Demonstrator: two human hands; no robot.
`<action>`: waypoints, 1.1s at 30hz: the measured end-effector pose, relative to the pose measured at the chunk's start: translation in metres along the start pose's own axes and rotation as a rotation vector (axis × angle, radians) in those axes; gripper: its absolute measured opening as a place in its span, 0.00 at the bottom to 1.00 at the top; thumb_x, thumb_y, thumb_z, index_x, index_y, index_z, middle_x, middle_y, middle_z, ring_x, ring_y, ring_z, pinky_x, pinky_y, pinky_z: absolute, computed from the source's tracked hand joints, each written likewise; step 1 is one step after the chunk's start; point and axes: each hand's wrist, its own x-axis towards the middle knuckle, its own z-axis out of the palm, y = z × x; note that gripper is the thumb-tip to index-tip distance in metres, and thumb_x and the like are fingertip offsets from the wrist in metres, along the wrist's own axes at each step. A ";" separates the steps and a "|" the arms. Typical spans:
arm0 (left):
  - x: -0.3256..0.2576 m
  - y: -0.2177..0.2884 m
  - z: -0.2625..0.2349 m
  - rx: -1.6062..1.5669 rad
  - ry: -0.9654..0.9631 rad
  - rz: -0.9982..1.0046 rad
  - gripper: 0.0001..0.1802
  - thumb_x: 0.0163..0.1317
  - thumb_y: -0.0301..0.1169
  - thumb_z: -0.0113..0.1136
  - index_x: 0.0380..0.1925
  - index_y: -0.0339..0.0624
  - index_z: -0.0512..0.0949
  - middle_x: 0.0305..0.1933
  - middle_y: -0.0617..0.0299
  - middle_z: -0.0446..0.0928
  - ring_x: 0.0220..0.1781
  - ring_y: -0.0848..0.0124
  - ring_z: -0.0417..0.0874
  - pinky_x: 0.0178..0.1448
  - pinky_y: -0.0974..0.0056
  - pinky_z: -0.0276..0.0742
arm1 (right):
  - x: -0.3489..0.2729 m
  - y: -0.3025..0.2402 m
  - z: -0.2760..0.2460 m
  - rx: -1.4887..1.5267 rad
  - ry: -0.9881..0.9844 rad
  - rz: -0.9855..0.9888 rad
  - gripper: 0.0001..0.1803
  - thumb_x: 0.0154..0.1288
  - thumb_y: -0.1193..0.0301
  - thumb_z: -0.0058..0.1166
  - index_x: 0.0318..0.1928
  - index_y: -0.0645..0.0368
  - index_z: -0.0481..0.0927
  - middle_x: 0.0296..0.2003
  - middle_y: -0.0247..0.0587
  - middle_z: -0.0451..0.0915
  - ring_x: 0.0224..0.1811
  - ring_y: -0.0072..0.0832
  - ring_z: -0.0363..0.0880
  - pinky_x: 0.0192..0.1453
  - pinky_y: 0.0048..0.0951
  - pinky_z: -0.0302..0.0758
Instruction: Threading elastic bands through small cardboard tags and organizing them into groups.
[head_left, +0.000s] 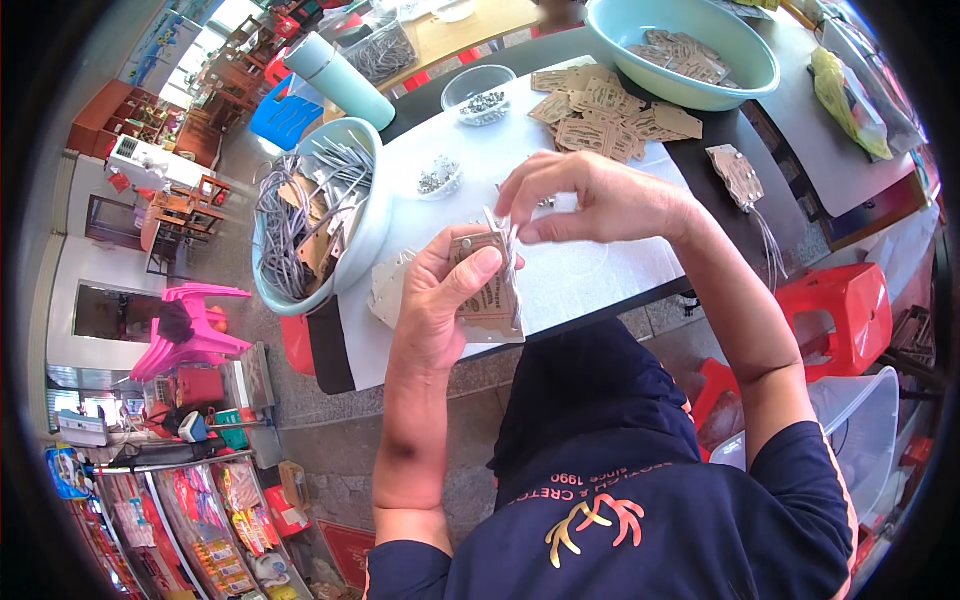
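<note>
In front of my body my left hand (430, 310) is closed round a brown cardboard card (492, 298), its thumb pressed on the printed face. A pale grey cord (515, 265) runs along the card's right edge. My right hand (600, 200) reaches in from the right, thumb and fingers bent together at the card's upper corner; what lies between the fingertips is too small to make out. Several pale cards (388, 290) lie beside my left wrist. Beyond the hands, a small clear dish (440, 192) and a clear bowl (455, 82) contain small metal parts.
A light-blue basin (372, 190) of grey cords and cards stands at the left, with a pale-green tumbler (345, 85) behind. Brown cards (600, 135) lie in a pile near a green basin (620, 60). Corded cards (737, 175) and a red stool (845, 315) are at right.
</note>
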 end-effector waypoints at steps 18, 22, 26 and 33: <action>-0.006 0.015 0.007 0.197 0.050 0.112 0.16 0.62 0.21 0.62 0.49 0.34 0.73 0.41 0.57 0.81 0.42 0.75 0.82 0.46 0.70 0.80 | 0.014 -0.019 -0.006 0.188 0.020 -0.049 0.17 0.68 0.62 0.57 0.49 0.61 0.81 0.35 0.33 0.83 0.34 0.18 0.76 0.39 0.25 0.73; -0.007 0.017 0.006 0.194 0.061 0.094 0.14 0.62 0.20 0.61 0.48 0.33 0.74 0.42 0.56 0.81 0.43 0.75 0.82 0.48 0.69 0.80 | 0.012 -0.017 -0.006 0.213 -0.031 0.085 0.15 0.68 0.64 0.58 0.47 0.62 0.82 0.34 0.34 0.83 0.36 0.18 0.78 0.41 0.24 0.75; -0.007 0.015 -0.002 0.233 0.029 0.096 0.16 0.61 0.19 0.60 0.49 0.38 0.73 0.44 0.55 0.80 0.46 0.71 0.83 0.52 0.67 0.79 | 0.013 -0.010 -0.003 0.183 0.023 0.142 0.12 0.68 0.67 0.59 0.44 0.63 0.83 0.32 0.34 0.84 0.36 0.16 0.78 0.42 0.23 0.76; -0.007 0.017 -0.009 0.172 0.035 0.060 0.11 0.63 0.20 0.59 0.45 0.39 0.73 0.46 0.50 0.82 0.44 0.74 0.82 0.50 0.69 0.79 | 0.014 -0.011 -0.029 0.103 -0.159 0.216 0.12 0.65 0.67 0.62 0.40 0.65 0.84 0.31 0.34 0.84 0.34 0.15 0.79 0.42 0.20 0.76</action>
